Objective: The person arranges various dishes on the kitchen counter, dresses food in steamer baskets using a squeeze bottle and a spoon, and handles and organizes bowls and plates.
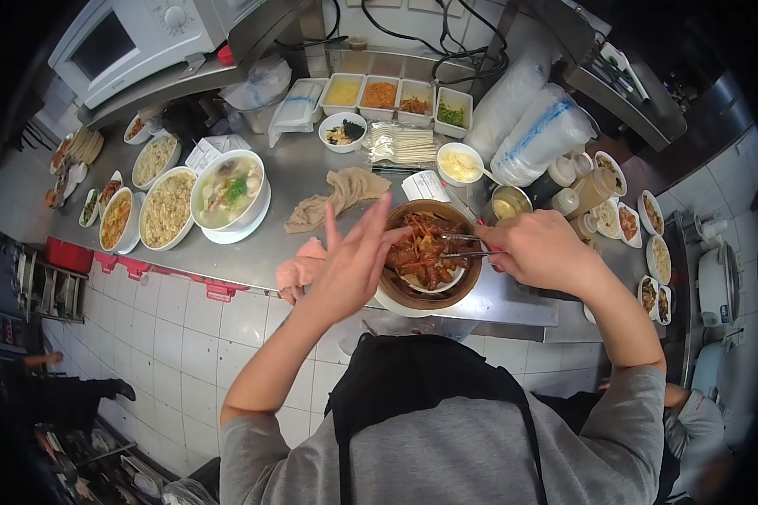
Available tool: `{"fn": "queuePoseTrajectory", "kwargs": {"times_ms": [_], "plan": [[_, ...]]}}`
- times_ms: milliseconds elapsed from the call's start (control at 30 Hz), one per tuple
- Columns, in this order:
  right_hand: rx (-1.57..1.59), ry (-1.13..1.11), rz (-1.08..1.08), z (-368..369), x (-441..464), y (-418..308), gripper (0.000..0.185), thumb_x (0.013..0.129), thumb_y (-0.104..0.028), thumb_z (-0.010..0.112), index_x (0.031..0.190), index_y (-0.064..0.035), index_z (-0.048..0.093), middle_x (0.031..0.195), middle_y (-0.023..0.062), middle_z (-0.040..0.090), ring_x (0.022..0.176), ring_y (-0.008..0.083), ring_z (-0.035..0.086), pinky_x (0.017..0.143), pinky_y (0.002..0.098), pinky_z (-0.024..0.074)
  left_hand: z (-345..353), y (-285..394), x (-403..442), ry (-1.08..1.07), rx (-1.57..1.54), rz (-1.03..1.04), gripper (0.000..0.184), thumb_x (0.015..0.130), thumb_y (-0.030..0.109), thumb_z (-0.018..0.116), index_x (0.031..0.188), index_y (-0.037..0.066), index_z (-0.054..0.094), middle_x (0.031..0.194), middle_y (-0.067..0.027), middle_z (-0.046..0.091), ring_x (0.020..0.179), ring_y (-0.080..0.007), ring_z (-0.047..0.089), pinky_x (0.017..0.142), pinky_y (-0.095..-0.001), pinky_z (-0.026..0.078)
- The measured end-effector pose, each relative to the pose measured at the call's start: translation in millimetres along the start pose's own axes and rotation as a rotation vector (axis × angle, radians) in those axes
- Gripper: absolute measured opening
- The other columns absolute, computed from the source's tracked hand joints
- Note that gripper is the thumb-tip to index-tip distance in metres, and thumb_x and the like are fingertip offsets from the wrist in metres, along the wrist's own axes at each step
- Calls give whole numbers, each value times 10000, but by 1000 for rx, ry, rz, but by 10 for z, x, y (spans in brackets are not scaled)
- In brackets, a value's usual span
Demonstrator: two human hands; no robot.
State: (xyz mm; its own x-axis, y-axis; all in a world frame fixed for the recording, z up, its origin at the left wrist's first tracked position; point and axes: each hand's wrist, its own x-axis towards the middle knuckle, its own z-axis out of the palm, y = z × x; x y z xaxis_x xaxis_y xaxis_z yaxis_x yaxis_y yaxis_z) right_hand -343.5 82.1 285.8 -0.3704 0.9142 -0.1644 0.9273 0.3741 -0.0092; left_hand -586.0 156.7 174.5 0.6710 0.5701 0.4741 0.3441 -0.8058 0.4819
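In the head view, glossy red-brown food (429, 251) lies heaped in a round steamer (472, 281) on the counter (518, 296), the right hand (543, 255) gripping tongs (473, 254) at it, the left hand (349, 269) raised by the rim, fingers spread.

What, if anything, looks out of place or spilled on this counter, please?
Mildly untidy at most: the brown cloth lies crumpled between the soup bowl and the round basket, and the pink cloth is bunched at the front edge of the counter, both close to uncovered food. I see no clear spill or damage.
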Motion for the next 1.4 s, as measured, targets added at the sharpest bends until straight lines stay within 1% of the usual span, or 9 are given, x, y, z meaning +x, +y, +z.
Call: {"fn": "queuePoseTrajectory", "kwargs": {"times_ms": [233, 333, 400, 600, 700, 933, 1033, 1167, 1400], "plan": [[34, 129, 98, 25, -235, -141, 333, 722, -202, 657, 1026, -72, 611, 790, 84, 643, 702, 271, 627, 588, 379, 486, -122, 192, 501, -290, 155, -58, 713, 800, 101, 592, 1409, 137, 223, 1014, 53, 648, 1194, -185, 429, 1051, -571, -11], [-10, 135, 23, 220, -169, -262, 341, 745, -212, 637, 1054, -74, 596, 810, 61, 637, 679, 238, 632, 562, 346, 488, -108, 158, 488, -286, 140, 30, 735, 775, 56, 586, 1409, 150, 227, 1012, 76, 646, 1209, -185, 409, 1053, -564, -11], [-15, 181, -50, 333, -80, -347, 269, 731, -129, 571, 976, -23, 608, 736, 82, 632, 665, 233, 640, 531, 335, 490, -152, 168, 470, -277, 135, 16, 729, 768, 37, 576, 1405, 150, 239, 1021, 92, 642, 1219, -182, 396, 1054, -561, -20], [-70, 175, -69, 307, -46, -261, 229, 723, -111, 556, 929, -34, 622, 660, 75, 620, 630, 230, 639, 513, 343, 487, -308, 154, 277, -154, 54, -110, 694, 745, 16, 594, 1367, 156, 319, 1106, 65, 607, 1235, -203, 385, 1050, -551, -39], [-143, 21, -136, 107, -17, -322, 277, 679, -69, 566, 952, -46, 609, 711, 62, 612, 628, 217, 630, 505, 328, 482, -317, 93, 84, -35, -22, -199, 668, 736, 18, 615, 1340, 156, 367, 1130, 27, 594, 1231, -211, 396, 1048, -545, -43], [-269, -233, -384, -55, 567, -678, 93, 682, -95, 586, 697, -42, 660, 738, 107, 655, 694, 235, 654, 553, 328, 498, -232, -43, -376, 126, -180, -388, 567, 756, 51, 617, 1286, 146, 439, 1158, 18, 578, 1230, -199, 405, 1036, -562, -56], [-372, -424, -399, -38, 852, -795, 124, 727, -103, 575, 764, -52, 681, 788, 106, 668, 743, 245, 654, 574, 346, 504, -237, -92, -544, 142, -219, -444, 544, 763, 52, 610, 1274, 149, 451, 1169, 10, 574, 1233, -195, 402, 1036, -554, -63], [-297, -726, -309, -16, 1235, -998, 200, 676, -142, 666, 854, -57, 698, 877, 107, 676, 824, 244, 652, 632, 347, 526, -257, -100, -708, 196, -166, -484, 487, 787, 76, 608, 1250, 135, 470, 1131, -7, 601, 1144, -182, 498, 1060, -540, -32], [-460, -610, -415, -81, 1136, -958, 155, 677, -136, 655, 813, -72, 696, 812, 92, 675, 767, 247, 652, 607, 353, 521, -284, -167, -889, 229, -147, -521, 433, 795, 79, 605, 1211, 122, 498, 1129, -4, 605, 1140, -185, 504, 1061, -545, -9]]}}
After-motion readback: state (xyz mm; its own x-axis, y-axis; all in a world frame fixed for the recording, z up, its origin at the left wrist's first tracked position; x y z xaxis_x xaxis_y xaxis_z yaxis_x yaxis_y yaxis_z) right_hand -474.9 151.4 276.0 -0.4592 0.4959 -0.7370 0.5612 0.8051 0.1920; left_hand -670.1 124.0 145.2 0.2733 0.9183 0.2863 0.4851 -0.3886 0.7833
